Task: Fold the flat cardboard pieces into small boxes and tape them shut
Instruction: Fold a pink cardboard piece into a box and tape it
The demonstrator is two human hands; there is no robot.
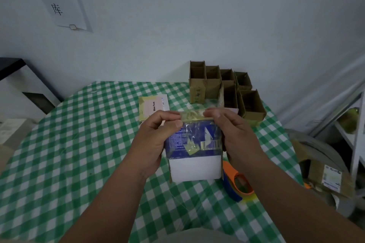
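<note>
Here the left hand [156, 134] cups the box [194, 150], its grip pinched on the tape [192, 115] along the top edge. Between both hands, the box is held above the bench [79, 144]. The right hand's [235, 132] grip pinches the tape's other end. The box looks light, stiff-walled and glossy; hold it by the sides.

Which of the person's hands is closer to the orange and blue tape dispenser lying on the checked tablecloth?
Right. The right hand is just above the orange and blue tape dispenser; the left hand is across the box.
</note>
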